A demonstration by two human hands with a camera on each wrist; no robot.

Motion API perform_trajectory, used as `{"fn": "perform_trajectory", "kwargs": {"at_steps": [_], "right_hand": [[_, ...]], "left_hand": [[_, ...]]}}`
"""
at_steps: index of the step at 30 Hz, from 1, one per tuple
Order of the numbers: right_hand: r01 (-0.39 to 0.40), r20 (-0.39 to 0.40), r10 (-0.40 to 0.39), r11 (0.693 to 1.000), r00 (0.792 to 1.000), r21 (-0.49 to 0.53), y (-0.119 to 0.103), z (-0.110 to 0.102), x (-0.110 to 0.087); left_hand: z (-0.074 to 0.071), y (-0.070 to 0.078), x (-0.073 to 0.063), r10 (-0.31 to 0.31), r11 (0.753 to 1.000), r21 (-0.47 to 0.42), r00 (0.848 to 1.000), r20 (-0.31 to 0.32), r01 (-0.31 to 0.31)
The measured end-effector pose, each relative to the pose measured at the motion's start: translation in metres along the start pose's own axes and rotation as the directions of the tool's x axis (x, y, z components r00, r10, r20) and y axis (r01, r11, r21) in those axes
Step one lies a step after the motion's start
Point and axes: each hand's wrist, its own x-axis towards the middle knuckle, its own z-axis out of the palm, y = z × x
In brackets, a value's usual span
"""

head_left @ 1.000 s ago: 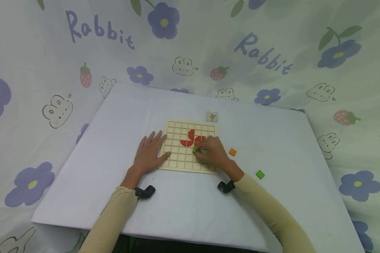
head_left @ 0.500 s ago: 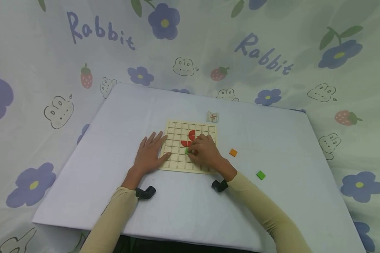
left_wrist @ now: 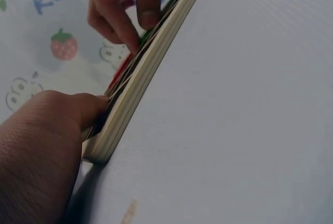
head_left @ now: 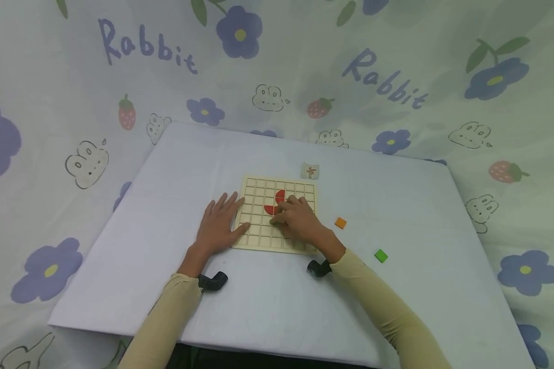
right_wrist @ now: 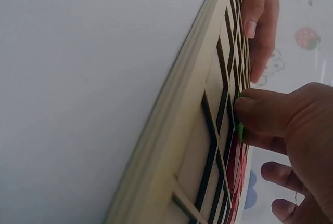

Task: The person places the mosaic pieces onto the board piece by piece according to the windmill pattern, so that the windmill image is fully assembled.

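Note:
A pale wooden grid board (head_left: 258, 238) lies on the white table. My left hand (head_left: 216, 225) rests over its left edge with fingers spread, the thumb on the near part of the grid. Over the middle of the board, my right hand (head_left: 297, 220) pinches a small green tile (right_wrist: 240, 130) between thumb and forefinger, right at the grid. That tile is hidden by the fingers in the head view. Red quarter-round pieces (head_left: 271, 209) sit in the cells just beyond the right fingertips, some covered by the hand.
An orange tile (head_left: 340, 223) and another green tile (head_left: 380, 255) lie on the table to the right of the board. Behind the board's far right corner is a small pattern card (head_left: 310, 171). A printed curtain (head_left: 286, 61) hangs behind the table.
My right hand has shifted left across the board with the green tile, which its fingers now cover in the head view. The left hand has stayed in place.

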Motion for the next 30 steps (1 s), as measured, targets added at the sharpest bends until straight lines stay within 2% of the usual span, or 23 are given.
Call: {"fn": "perform_trajectory", "kwargs": {"at_steps": [6, 14, 22, 26, 30], "right_hand": [[-0.028, -0.026, 0.028, 0.999, 0.999, 0.019, 0.001, 0.001, -0.001], [-0.128, 0.037, 0.126, 0.991, 0.991, 0.037, 0.012, -0.008, -0.019], [-0.290, 0.011, 0.290, 0.955, 0.957, 0.068, 0.040, -0.023, -0.051], [-0.340, -0.018, 0.340, 0.940, 0.940, 0.031, 0.054, -0.027, -0.070], [-0.409, -0.028, 0.408, 0.913, 0.912, -0.002, 0.065, -0.028, -0.091]], "left_hand": [[0.001, -0.002, 0.000, -0.015, 1.000, 0.007, 1.000, 0.001, 0.015], [0.003, -0.001, 0.000, -0.005, 1.000, -0.007, 1.000, -0.002, 0.005], [0.002, -0.001, 0.001, -0.015, 1.000, -0.004, 1.000, 0.000, 0.015], [0.001, 0.000, 0.002, -0.012, 1.000, -0.005, 1.000, -0.009, 0.012], [0.001, 0.002, 0.001, -0.013, 1.000, -0.013, 1.000, -0.006, 0.013]]}}
